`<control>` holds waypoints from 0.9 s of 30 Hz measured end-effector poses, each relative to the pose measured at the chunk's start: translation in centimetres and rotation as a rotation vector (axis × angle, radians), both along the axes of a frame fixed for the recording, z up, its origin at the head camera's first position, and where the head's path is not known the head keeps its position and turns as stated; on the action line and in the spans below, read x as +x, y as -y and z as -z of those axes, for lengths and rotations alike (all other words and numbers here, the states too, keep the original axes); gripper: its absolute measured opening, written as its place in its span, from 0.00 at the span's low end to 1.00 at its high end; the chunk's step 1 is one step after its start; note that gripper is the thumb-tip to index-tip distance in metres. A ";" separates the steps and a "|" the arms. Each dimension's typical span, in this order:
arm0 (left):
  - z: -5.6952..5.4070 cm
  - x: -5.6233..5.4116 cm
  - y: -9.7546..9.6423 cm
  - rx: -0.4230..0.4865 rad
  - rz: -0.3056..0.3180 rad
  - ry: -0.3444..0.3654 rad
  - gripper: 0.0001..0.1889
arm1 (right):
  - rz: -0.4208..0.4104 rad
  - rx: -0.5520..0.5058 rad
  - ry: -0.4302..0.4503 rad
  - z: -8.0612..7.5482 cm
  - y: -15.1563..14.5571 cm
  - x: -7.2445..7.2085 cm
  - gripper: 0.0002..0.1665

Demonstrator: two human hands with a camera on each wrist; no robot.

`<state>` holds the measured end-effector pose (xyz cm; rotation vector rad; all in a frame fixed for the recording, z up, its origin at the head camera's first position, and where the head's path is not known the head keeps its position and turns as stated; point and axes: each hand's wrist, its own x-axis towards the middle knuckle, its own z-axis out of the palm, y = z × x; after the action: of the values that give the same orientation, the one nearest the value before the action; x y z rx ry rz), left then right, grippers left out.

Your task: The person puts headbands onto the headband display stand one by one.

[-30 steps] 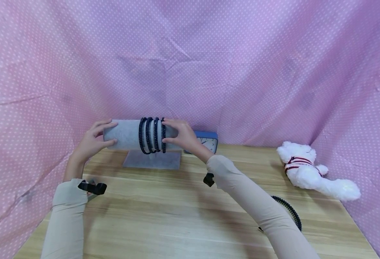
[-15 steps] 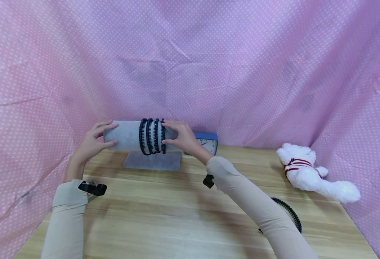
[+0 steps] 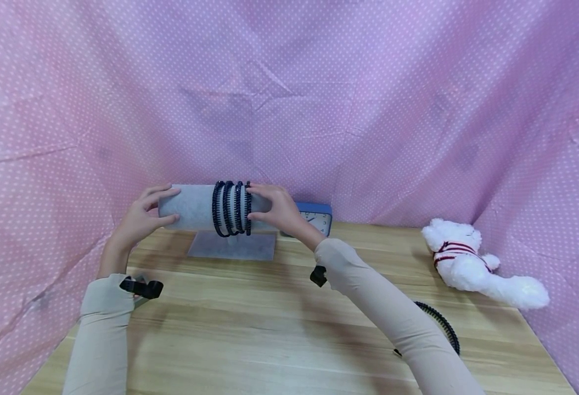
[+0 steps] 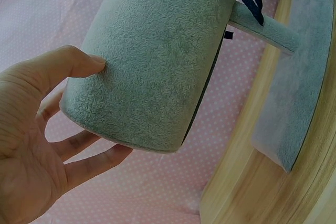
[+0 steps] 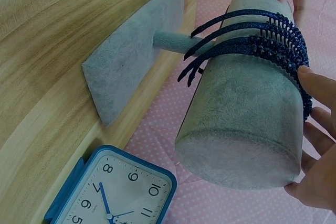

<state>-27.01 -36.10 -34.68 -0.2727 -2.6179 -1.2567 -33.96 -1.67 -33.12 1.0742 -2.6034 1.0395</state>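
A grey plush-covered cylinder (image 3: 190, 207) lies sideways on a post above its flat base (image 3: 230, 247), forming a headband display stand. Several dark, beaded, toothed headbands (image 5: 273, 40) arch round its middle, their tips hanging free beneath it in the right wrist view. My left hand (image 3: 136, 219) grips the cylinder's left end, thumb on the near side and fingers over the far side. At the other end, my right hand (image 3: 285, 209) spans the cylinder, thumb and fingertips holding the rightmost headband (image 3: 249, 222) at its edge.
A blue-framed clock (image 3: 319, 219) stands behind the right wrist. On the right of the wooden table (image 3: 249, 329) are a white plush toy (image 3: 459, 258) with red stripes and another black headband (image 3: 442, 318), partly behind the right sleeve. Pink dotted cloth (image 3: 289, 109) hangs behind.
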 end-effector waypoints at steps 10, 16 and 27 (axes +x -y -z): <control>0.1 0.1 -0.1 -0.001 0.001 -0.013 0.34 | -0.036 -0.045 0.056 -0.1 -0.6 0.0 0.37; 0.1 0.1 -0.2 0.000 -0.002 -0.022 0.33 | -0.050 -0.046 0.054 -0.2 -1.0 0.2 0.36; -0.2 0.2 -0.3 -0.003 0.004 -0.006 0.33 | -0.068 -0.057 0.064 -0.2 -2.4 0.5 0.36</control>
<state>-26.83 -35.75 -34.45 -0.2824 -2.6152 -1.2515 -33.42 0.72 -32.91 1.1420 -2.5855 1.1739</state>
